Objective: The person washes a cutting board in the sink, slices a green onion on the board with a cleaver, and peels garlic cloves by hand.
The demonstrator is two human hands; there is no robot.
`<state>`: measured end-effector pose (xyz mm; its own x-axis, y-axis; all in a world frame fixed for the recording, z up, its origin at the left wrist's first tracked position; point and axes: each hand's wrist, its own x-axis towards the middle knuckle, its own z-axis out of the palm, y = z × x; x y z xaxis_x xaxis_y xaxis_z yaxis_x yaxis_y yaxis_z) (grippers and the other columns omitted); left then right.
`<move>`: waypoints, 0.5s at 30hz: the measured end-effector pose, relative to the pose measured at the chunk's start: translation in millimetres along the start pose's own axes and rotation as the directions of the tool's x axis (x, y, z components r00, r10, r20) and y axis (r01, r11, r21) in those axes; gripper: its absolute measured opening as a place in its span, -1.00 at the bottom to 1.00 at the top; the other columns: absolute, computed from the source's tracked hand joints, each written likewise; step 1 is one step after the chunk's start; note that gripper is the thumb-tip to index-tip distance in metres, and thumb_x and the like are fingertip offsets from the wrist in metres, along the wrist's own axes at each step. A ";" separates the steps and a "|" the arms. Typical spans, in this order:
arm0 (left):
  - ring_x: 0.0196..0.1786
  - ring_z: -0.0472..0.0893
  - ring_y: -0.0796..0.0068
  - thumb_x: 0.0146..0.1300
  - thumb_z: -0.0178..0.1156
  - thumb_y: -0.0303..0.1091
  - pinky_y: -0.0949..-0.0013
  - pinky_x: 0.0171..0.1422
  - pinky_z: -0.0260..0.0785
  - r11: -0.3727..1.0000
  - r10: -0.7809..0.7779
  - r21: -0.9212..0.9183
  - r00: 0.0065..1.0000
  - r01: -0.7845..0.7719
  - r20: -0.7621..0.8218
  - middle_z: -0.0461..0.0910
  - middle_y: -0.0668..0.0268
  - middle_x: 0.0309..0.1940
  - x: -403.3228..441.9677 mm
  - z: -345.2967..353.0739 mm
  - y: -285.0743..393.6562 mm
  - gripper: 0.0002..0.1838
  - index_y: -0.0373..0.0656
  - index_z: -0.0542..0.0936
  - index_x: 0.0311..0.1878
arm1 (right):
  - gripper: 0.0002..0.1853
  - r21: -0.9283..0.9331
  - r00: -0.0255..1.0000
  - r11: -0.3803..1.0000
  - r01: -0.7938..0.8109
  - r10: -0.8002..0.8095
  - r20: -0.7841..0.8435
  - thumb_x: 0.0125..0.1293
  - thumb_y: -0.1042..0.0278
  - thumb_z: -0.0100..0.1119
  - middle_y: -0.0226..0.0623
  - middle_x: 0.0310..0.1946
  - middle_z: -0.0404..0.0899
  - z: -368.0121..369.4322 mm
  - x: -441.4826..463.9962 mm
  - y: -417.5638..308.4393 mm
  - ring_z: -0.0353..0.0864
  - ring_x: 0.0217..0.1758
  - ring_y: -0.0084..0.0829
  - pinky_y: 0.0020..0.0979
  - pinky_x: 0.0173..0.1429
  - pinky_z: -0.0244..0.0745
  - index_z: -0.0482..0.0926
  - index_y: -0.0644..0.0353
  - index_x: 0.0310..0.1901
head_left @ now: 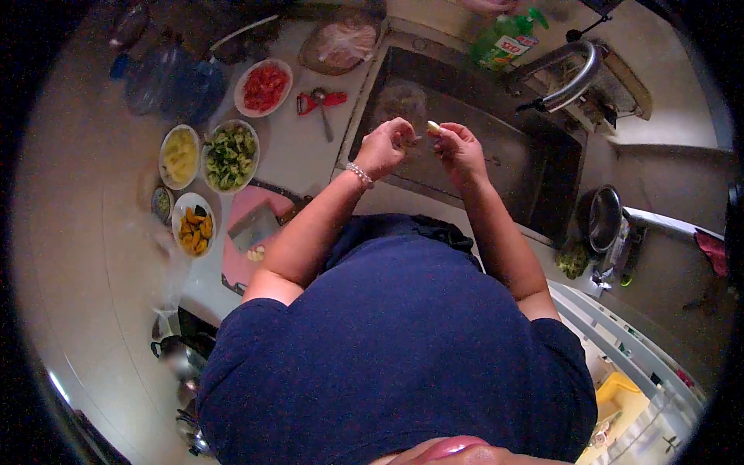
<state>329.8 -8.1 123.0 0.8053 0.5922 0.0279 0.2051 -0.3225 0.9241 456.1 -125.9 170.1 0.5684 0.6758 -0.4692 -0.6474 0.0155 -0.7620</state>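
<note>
Over the sink (496,194), my right hand (463,153) pinches a pale garlic clove (433,126) between thumb and fingers. Close beside it, my left hand (384,149), with a beaded bracelet at the wrist, has its fingers curled together; whatever they hold is too small to make out. In the sink, below my hands, lies a clear plastic bag (401,105). To my left, a pink cutting board (239,267) carries a cleaver (260,226) and a few peeled garlic cloves (256,253), partly hidden by my left arm.
Left of the sink stand bowls of red chopped food (265,87), cut greens (230,157), pale slices (179,157) and orange pieces (195,230). A red peeler (335,99) lies near the sink's edge. The faucet (581,74), green soap bottle (500,46) and metal bowl (606,219) are rightward.
</note>
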 end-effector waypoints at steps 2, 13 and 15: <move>-0.25 0.57 0.43 -0.04 0.28 -0.46 0.39 -0.10 0.39 0.972 0.121 0.207 0.991 -0.108 -0.051 0.57 0.34 -0.46 -4.1 -5.4 15.0 -0.80 -0.17 0.56 -0.29 | -0.84 -0.013 1.000 1.000 0.005 -0.005 -0.018 0.16 0.46 0.19 -0.20 -0.34 0.61 -3.4 -2.2 1.3 0.49 -0.49 -0.55 -0.58 -0.41 0.42 0.48 0.21 -0.22; -0.27 0.58 0.43 -0.01 0.28 -0.38 0.42 -0.13 0.43 0.985 0.030 0.170 0.999 -0.035 0.030 0.57 0.26 -0.43 0.1 -1.8 20.0 -0.82 -0.20 0.55 -0.33 | -0.79 -0.018 0.999 0.999 0.032 -0.032 0.000 0.15 0.44 0.22 -0.25 -0.36 0.60 -23.9 -3.6 4.5 0.50 -0.51 -0.55 -0.59 -0.44 0.41 0.47 0.23 -0.19; -0.28 0.58 0.43 0.00 0.28 -0.37 0.42 -0.13 0.42 0.997 0.013 0.080 1.000 -0.015 0.020 0.57 0.25 -0.41 -5.2 -5.6 40.6 -0.82 -0.21 0.54 -0.34 | -0.83 -0.009 1.000 1.000 0.028 -0.028 -0.014 0.17 0.47 0.18 -0.18 -0.33 0.60 -24.1 -7.9 3.7 0.49 -0.50 -0.53 -0.57 -0.42 0.42 0.47 0.22 -0.20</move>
<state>330.8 -20.2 162.5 0.8189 0.5730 0.0325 0.2373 -0.3895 0.8899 461.5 -149.0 160.3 0.5935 0.6647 -0.4537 -0.6263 0.0275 -0.7791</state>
